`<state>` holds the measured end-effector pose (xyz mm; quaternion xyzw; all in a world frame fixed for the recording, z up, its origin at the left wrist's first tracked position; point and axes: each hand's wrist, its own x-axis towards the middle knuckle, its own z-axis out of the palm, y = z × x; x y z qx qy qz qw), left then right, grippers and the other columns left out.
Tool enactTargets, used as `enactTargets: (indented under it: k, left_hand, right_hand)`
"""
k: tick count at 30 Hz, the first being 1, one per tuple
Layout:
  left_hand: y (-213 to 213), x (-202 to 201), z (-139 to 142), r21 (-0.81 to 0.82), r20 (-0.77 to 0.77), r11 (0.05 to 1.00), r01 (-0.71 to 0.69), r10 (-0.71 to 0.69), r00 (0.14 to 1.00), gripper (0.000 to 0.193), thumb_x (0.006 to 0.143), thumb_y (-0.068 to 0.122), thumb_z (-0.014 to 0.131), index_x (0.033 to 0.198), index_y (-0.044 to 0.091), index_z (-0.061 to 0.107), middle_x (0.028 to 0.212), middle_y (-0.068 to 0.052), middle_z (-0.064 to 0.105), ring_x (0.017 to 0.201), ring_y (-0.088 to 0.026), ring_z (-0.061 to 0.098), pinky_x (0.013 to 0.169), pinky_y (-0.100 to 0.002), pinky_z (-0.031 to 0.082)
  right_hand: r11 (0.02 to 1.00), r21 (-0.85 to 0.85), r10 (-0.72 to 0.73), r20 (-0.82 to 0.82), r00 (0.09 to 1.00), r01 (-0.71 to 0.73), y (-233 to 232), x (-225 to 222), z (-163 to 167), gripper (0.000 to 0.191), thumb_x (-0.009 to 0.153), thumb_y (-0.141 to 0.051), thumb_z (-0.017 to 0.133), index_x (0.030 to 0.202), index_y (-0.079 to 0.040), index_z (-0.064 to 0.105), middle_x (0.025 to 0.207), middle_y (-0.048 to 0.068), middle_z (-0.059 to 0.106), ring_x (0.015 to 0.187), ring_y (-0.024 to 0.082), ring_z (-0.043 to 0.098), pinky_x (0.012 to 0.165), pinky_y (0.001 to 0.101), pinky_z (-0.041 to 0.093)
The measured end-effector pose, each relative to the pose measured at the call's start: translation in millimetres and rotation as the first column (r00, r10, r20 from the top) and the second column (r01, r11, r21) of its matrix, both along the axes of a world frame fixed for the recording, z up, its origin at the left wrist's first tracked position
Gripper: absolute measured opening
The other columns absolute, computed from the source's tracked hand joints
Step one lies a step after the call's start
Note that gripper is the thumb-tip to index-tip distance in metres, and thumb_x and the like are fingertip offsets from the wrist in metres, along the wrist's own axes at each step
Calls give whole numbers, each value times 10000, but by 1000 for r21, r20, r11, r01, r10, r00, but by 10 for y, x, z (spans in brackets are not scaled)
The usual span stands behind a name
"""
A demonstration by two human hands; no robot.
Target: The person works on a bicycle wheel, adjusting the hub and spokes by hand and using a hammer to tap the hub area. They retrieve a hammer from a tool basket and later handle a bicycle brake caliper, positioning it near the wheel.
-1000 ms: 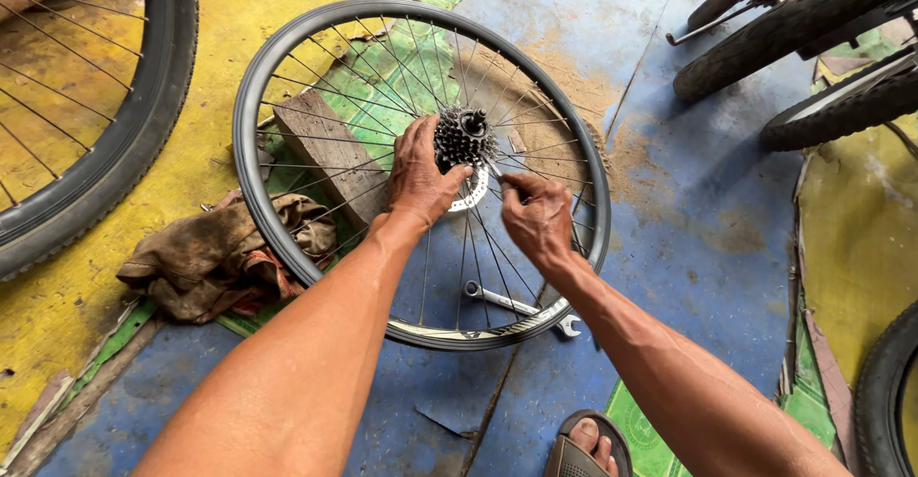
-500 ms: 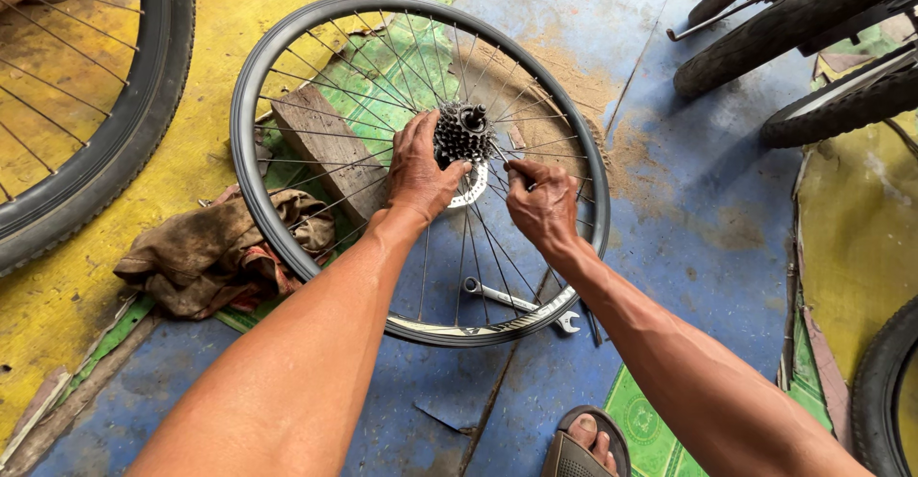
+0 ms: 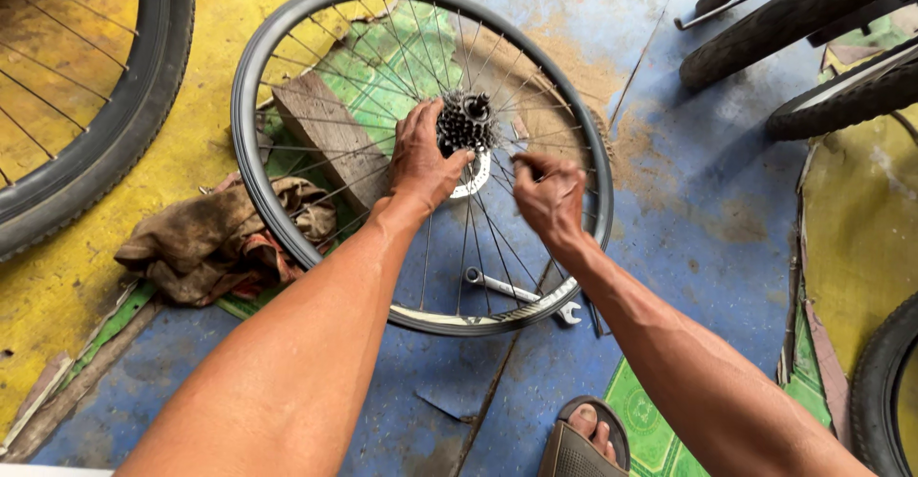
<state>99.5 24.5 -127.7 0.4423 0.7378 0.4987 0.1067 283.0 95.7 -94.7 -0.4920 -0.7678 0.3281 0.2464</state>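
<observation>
Two hands at the hub of the bare wheel lying flat on the floor: our left hand grips the sprocket cluster, our right hand pinches closed beside it, contents unclear. Hub work under way, we judge; a spanner lies near.

A dark grey rim with silver spokes is seen on a worn blue, yellow and green floor; a brown rag lies left.

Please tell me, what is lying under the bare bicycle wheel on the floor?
Under the wheel, through its spokes, show a wooden block, part of a dirty rag and a wrench. The floor below the sprocket cluster and left hand is covered.
</observation>
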Motion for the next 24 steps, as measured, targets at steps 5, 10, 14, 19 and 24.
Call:
enactTargets:
  k: [5,10,14,19,24]
  left_hand:
    - [-8,6,27,-20,13,1000,1,-1,1000,858,688,223,901,1415,34,487,1474,-157,493,1393,-333,420,1184,-388,340]
    - [-22,6,66,-32,5,999,7,-7,1000,869,698,232,908,1423,31,472,1478,-164,483,1397,-335,407,1185,-397,328]
    - [-24,6,79,-26,-2,1000,-1,1,1000,868,691,237,908,1415,31,475,1476,-168,484,1392,-334,414,1185,-393,336]
    - [-22,7,97,-21,-20,1000,8,-8,1000,853,689,233,910,1398,30,481,1457,-174,493,1378,-340,421,1187,-401,336]
    - [-25,21,120,-16,-23,1000,-19,19,1000,852,675,220,912,1387,39,482,1459,-177,491,1370,-348,424,1169,-400,353]
  right_hand:
    - [957,277,75,57,996,-87,114,-4,-46,218,950,-134,635,1077,-99,807,954,100,809,687,138,727,567,284,593]
    - [976,187,102,63,993,-112,17,-35,-82,226,959,-126,616,1096,-106,795,941,101,803,643,156,717,529,303,585]
    - [971,209,98,83,992,-113,34,-80,27,221,958,-107,615,1089,-108,794,977,107,797,668,142,700,514,302,589]
    - [992,106,58,121,991,-71,-94,-131,52,240,953,-105,598,1113,-111,776,1002,112,782,586,177,676,460,354,563]
    - [970,167,136,229,964,-176,-208,-164,-31,228,963,-119,604,1085,-114,796,955,95,809,630,201,714,570,345,597]
